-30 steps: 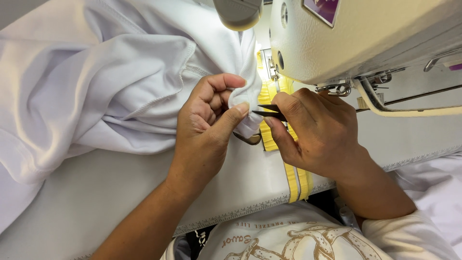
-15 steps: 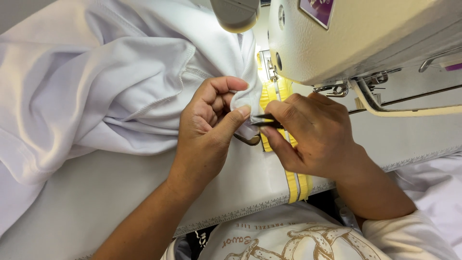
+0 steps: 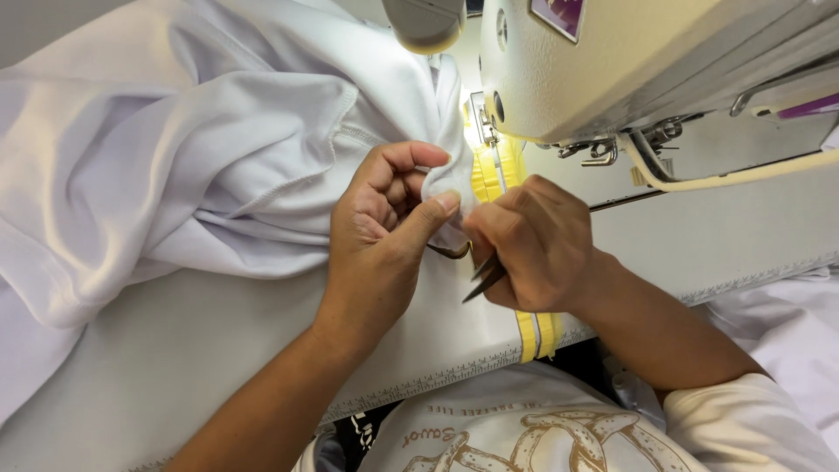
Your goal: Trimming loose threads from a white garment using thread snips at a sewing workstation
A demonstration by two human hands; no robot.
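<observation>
Left hand (image 3: 384,227) pinches a fold of the white knit fabric garment (image 3: 218,157) between thumb and forefinger, lifting the edge clear of the pale counter (image 3: 218,350) beside the needle. Right hand (image 3: 533,245), fingers closed around small dark metal thread snips (image 3: 485,278), sits against the fold, over yellow guide tape (image 3: 537,332).

Two hands, left (image 3: 380,227) and right (image 3: 533,240), one white garment (image 3: 192,166), one sewing machine (image 3: 629,61), one pair of snips (image 3: 486,277).

Matt white cloth (image 3: 218,149); glossy cream machine housing (image 3: 629,61).
</observation>
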